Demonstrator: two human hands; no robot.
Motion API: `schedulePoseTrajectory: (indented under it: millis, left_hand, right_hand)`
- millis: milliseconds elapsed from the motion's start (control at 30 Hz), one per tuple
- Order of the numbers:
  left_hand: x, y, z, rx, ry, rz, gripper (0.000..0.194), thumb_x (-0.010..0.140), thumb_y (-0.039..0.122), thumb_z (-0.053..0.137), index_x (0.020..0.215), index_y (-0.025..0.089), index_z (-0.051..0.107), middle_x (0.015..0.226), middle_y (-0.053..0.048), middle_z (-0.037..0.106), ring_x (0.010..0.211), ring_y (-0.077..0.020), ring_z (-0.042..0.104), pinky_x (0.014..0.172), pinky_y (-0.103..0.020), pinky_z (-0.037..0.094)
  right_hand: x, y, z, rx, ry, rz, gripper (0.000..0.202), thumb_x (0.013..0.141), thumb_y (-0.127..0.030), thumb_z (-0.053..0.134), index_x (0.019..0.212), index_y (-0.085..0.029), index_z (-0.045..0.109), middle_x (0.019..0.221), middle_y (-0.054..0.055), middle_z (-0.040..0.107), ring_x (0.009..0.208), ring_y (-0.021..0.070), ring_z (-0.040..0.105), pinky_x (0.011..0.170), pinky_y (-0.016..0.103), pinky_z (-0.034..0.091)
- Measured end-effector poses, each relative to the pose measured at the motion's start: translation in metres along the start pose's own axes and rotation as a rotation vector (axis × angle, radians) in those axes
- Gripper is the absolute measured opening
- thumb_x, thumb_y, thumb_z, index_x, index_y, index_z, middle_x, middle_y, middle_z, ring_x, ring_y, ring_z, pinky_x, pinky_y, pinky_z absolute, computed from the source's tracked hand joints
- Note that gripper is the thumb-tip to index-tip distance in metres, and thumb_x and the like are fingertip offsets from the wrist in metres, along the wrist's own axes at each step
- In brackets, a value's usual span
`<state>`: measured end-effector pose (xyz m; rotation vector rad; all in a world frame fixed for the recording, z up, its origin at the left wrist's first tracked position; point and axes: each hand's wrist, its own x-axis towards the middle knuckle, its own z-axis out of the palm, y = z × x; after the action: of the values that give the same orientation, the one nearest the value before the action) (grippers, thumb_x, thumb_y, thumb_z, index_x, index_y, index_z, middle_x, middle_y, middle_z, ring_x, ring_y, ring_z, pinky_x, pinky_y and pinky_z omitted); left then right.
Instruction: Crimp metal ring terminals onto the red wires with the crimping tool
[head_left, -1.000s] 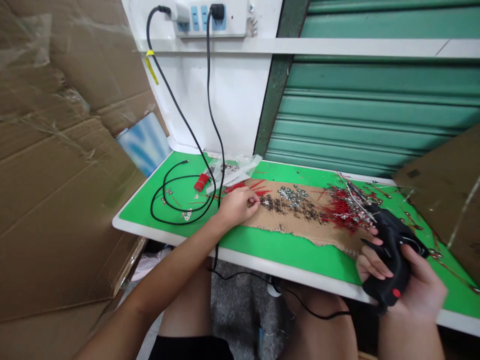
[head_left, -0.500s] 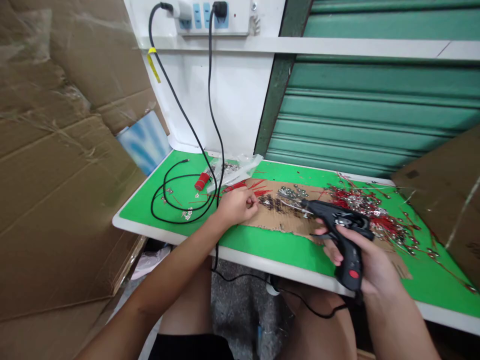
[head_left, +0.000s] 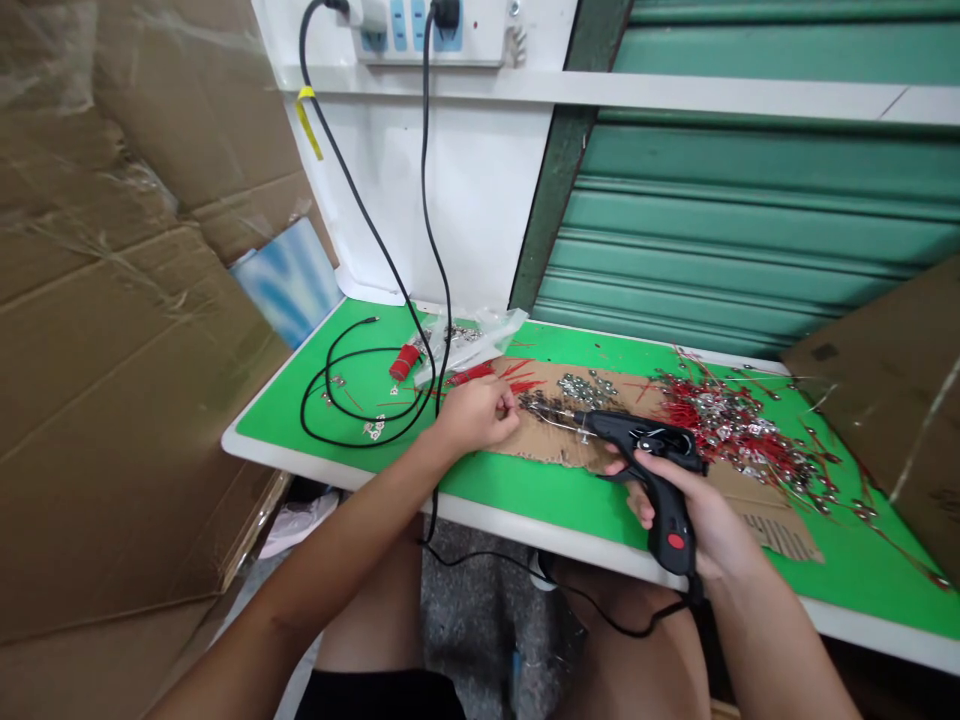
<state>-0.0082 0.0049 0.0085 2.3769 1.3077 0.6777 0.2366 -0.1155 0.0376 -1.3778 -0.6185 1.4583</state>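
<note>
Soldering gun, matte black and pistol-shaped, has a round red spot low on its handle, a slim metal tip and a thin, curved silvery tube. It is grasped in the right hand, its front above the cardboard strip. Its tip points toward the left hand, whose fingers curl inward; whether they pinch anything cannot be told.
</note>
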Motion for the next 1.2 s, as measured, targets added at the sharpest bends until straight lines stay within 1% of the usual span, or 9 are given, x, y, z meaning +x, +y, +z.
schedulePoseTrajectory:
  millis: [167,367,533,700,833,967,1067,1200]
  left_hand:
    - [0.0,-0.0005,-0.0002,-0.001,-0.007,0.0,0.006,0.081,0.024,0.066,0.081,0.019,0.069,0.083,-0.003,0.072,0.082,-0.0193,0.067,0.071,-0.029,0.049]
    - [0.0002,-0.0019,0.0014,0.005,0.002,0.002,0.006,0.081,0.024,0.066,0.081,0.019,0.07,0.083,-0.004,0.072,0.078,-0.0187,0.066,0.071,-0.029,0.05]
    - [-0.0004,-0.0029,0.0028,0.001,0.004,0.001,0.007,0.081,0.025,0.066,0.082,0.019,0.071,0.084,-0.003,0.073,0.078,-0.0184,0.066,0.07,-0.029,0.049]
    - [-0.0001,-0.0009,0.0012,0.012,-0.009,-0.008,0.007,0.081,0.024,0.066,0.083,0.019,0.071,0.083,-0.003,0.072,0.078,-0.0183,0.066,0.068,-0.029,0.048]
    - [0.0004,0.0002,0.0,0.016,-0.02,-0.021,0.006,0.081,0.023,0.067,0.083,0.018,0.071,0.083,-0.003,0.073,0.08,-0.0185,0.067,0.068,-0.028,0.048]
    - [0.0004,-0.0009,0.0004,0.004,-0.001,-0.022,0.007,0.081,0.024,0.068,0.084,0.018,0.071,0.083,-0.003,0.072,0.08,-0.0185,0.067,0.067,-0.028,0.046]
    - [0.0002,-0.0012,0.0009,-0.004,0.014,-0.023,0.008,0.081,0.024,0.067,0.084,0.018,0.072,0.084,-0.003,0.072,0.08,-0.0177,0.067,0.067,-0.027,0.046]
    - [0.0005,-0.0007,0.0019,-0.009,0.028,-0.019,0.007,0.081,0.024,0.067,0.084,0.018,0.071,0.085,-0.003,0.072,0.08,-0.0171,0.066,0.067,-0.027,0.046]
  right_hand:
    - [0.0009,0.0023,0.0013,-0.012,0.006,-0.016,0.027,0.067,-0.037,0.087,0.086,-0.019,0.08,0.079,0.007,0.076,0.04,0.0092,0.047,0.033,0.02,0.046]
    - [0.0019,0.0017,0.0002,-0.014,0.004,-0.002,0.022,0.07,-0.034,0.084,0.082,-0.017,0.077,0.076,0.008,0.075,0.039,0.0101,0.048,0.031,0.021,0.046]
    - [0.002,0.0017,0.0018,-0.004,0.056,0.016,0.021,0.068,-0.032,0.085,0.082,-0.018,0.078,0.081,0.007,0.077,0.039,0.0089,0.048,0.031,0.02,0.045]
    - [0.0016,0.0004,0.0026,-0.024,0.061,0.033,0.024,0.069,-0.031,0.083,0.088,-0.016,0.081,0.073,0.006,0.074,0.038,0.0091,0.048,0.031,0.019,0.044]
    - [0.0017,-0.0016,0.0049,-0.027,0.081,0.055,0.021,0.071,-0.029,0.08,0.088,-0.016,0.082,0.072,0.006,0.074,0.038,0.0092,0.048,0.031,0.019,0.045]
    - [0.0019,-0.0018,0.0061,-0.024,0.112,0.07,0.02,0.07,-0.029,0.08,0.085,-0.016,0.08,0.072,0.006,0.074,0.037,0.0093,0.048,0.03,0.02,0.044]
    - [0.0009,-0.001,0.005,-0.04,0.109,0.062,0.019,0.07,-0.029,0.082,0.085,-0.017,0.079,0.073,0.005,0.074,0.038,0.0095,0.049,0.032,0.02,0.045]
    - [-0.001,0.0004,0.0042,-0.068,0.104,0.066,0.023,0.071,-0.03,0.084,0.09,-0.017,0.081,0.07,0.004,0.073,0.039,0.0094,0.049,0.033,0.019,0.046]
